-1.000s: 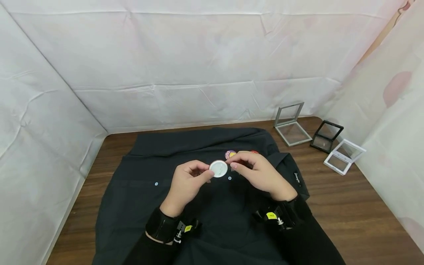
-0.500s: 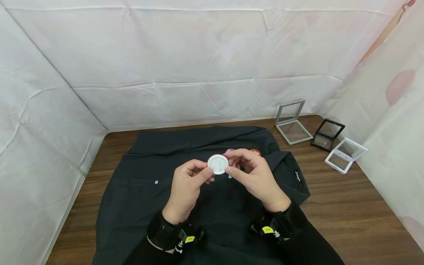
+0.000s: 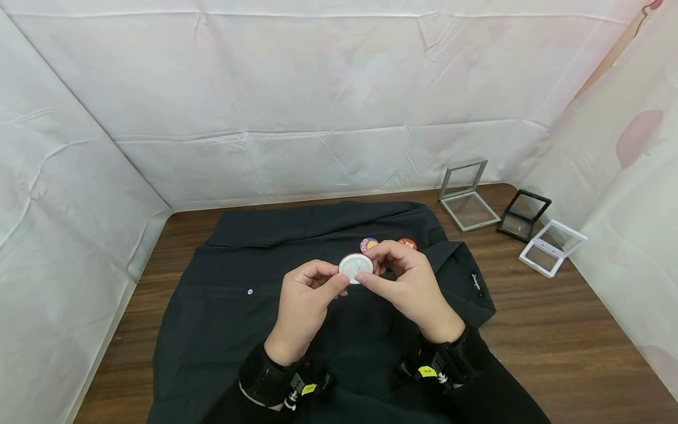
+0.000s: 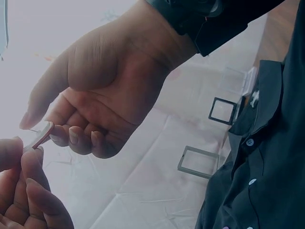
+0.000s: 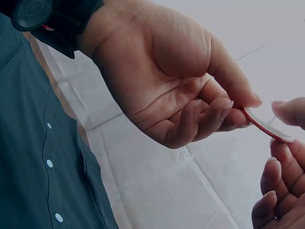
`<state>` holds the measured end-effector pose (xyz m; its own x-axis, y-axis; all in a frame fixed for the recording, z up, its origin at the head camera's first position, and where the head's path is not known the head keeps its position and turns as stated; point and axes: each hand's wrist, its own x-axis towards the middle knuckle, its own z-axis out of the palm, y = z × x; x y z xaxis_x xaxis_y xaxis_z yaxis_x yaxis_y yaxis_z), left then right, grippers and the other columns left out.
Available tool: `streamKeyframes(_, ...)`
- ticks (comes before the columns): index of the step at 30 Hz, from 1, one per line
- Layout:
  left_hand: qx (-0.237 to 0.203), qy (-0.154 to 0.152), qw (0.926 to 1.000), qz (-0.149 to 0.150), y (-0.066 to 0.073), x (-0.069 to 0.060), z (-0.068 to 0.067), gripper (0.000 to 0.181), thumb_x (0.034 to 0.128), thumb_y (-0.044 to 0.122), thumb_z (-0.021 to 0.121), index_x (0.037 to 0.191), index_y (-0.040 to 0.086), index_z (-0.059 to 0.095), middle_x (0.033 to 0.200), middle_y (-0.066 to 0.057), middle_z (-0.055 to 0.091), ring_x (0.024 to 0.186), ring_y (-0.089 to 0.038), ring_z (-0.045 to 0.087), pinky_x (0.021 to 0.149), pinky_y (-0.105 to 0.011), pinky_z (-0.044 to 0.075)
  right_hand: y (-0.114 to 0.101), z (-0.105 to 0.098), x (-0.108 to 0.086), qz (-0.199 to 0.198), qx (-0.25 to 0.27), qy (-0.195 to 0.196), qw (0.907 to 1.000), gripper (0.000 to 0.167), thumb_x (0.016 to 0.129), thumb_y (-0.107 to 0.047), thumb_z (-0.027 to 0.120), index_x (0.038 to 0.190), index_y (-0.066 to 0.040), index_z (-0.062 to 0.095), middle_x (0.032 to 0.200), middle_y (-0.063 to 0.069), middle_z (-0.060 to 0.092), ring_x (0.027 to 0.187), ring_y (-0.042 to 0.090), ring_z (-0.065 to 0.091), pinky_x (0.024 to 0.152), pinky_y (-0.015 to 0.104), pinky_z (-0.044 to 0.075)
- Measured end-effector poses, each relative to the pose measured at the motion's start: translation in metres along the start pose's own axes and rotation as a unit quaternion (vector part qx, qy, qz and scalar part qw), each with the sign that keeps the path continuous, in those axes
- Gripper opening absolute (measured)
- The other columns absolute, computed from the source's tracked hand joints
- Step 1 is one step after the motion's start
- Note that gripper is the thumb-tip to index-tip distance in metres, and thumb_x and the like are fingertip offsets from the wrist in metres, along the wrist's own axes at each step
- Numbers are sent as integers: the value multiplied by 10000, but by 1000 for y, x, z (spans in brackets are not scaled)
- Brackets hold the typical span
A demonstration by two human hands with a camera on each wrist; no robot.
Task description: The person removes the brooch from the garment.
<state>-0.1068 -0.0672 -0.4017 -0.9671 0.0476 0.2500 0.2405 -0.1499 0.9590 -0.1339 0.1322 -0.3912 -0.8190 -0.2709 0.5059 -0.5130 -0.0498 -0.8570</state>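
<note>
A round pin-back button badge, white on its back and red at the rim, is held up between both hands with its back facing up. My right hand pinches its right edge between thumb and fingers. At the left edge, my left hand holds it with fingers against the rim, its thumb close to the thin pin sticking up from the back. Beneath the hands lies a black shirt. Two more badges, one purple and one red, are on the shirt just behind my right hand.
Along the right side of the wooden table stand three open display frames: grey, black and white. White cloth walls enclose the back and sides.
My right hand has come in from the badge's right side and taken its edge. The badge has shifted slightly right, and the purple badge behind shows again.
</note>
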Motion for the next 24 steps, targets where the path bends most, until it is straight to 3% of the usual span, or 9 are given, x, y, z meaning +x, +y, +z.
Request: streamKeyframes(24,173,-46,9992,344,-1,-3,2,73,898,-5,786,919,-47,729,837,-84,707,671,-202,675,669,-326,597,-3,3,-1,-194,-131,-196,9995,156,904,91,720,954,-56,708,792,52,625,684,180,520,612,293,453)
